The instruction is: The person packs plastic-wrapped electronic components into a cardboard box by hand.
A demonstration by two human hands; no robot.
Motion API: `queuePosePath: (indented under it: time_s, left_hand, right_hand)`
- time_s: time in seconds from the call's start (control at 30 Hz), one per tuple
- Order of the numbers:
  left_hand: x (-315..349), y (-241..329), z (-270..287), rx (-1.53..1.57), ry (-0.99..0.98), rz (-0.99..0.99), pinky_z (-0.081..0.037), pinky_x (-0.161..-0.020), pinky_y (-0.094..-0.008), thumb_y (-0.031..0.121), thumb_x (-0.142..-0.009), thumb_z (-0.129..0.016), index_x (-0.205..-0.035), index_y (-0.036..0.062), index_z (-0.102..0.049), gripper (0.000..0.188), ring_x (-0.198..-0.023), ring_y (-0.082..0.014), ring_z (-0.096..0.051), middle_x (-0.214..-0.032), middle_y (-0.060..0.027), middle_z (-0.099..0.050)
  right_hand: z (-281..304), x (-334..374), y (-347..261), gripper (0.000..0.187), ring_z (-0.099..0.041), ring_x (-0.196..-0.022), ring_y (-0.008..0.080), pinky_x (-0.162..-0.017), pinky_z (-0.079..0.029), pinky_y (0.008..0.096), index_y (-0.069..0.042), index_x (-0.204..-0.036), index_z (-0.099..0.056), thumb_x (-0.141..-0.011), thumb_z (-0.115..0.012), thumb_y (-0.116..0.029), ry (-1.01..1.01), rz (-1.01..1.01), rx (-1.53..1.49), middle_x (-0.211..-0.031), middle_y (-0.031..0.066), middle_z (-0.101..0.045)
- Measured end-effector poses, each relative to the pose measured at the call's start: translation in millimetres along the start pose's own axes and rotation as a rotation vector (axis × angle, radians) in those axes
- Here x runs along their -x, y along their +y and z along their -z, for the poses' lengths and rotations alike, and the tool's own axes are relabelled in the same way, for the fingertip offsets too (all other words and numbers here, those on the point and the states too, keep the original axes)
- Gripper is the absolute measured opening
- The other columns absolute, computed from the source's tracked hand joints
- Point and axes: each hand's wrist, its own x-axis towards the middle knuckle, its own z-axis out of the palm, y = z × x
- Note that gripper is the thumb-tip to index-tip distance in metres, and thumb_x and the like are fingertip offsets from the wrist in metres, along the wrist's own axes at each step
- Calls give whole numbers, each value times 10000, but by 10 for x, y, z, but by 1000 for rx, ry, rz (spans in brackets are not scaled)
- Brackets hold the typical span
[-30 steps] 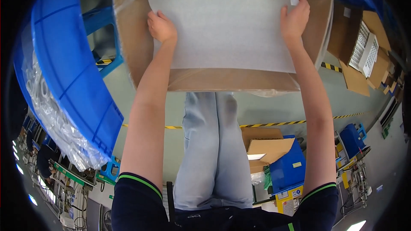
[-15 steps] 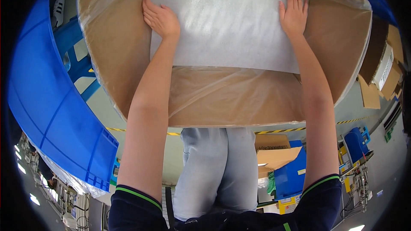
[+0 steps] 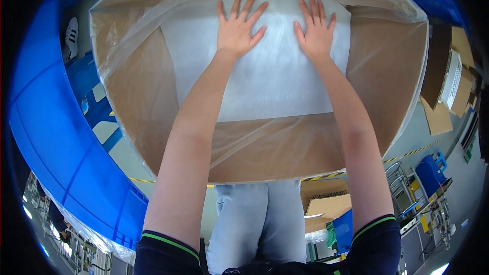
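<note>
A large cardboard box [image 3: 285, 160] lined with clear plastic film [image 3: 135, 40] stands open in front of me. Inside it lies a white, slightly shiny sheet [image 3: 277, 89], flat and covering most of the bottom. My left hand [image 3: 238, 33] rests palm down on the sheet's far part, left of the middle, fingers spread. To its right, my right hand [image 3: 316, 35] also lies flat on the far part of the sheet with its fingers apart. Neither hand holds anything. What lies under the sheet is hidden.
A big blue plastic bin [image 3: 66, 137] runs along the left side. Flattened cardboard [image 3: 437, 117] leans at the right. Behind me are an opened carton [image 3: 326, 198], a blue chair [image 3: 429, 175] and metal racks. Yellow-black tape [image 3: 415, 151] marks the floor.
Both hands have moved inward from the sheet's side edges onto its far part, closer together. The left fingers have spread. The box and sheet now appear lower in view.
</note>
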Motion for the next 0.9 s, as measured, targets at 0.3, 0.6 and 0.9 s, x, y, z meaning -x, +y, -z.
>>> queuePosePath:
  time_s: [0.3,0.6,0.9]
  left_hand:
    - [309,220,212,92,-65,-264,-121,-949,-669,543,-692,-569,-1334,354,-248,743,-1309,-334,-92,-1434,-42,-127]
    - [1360,90,553,13,-707,-167,-119,-893,-722,666,-522,-614,-1354,420,-79,1020,-1299,-412,55,-1447,-81,69]
    - [1233,205,565,-43,-775,-119,-134,-898,-719,628,-566,-633,-1357,407,-53,1005,-1298,-406,67,-1440,-71,111]
  right_hand:
    - [165,107,0,675,-112,-1313,279,-990,-71,616,-248,-1367,-203,-801,-424,-542,-137,-162,64,-1429,57,-149]
    - [752,825,-261,1058,64,-1296,419,-924,-84,695,-217,-1393,-67,-588,-498,-751,-704,-214,125,-1441,132,59]
    - [695,904,-222,988,8,-1296,423,-948,-111,663,-205,-1395,-72,-648,-436,-741,-522,-220,189,-1442,133,62]
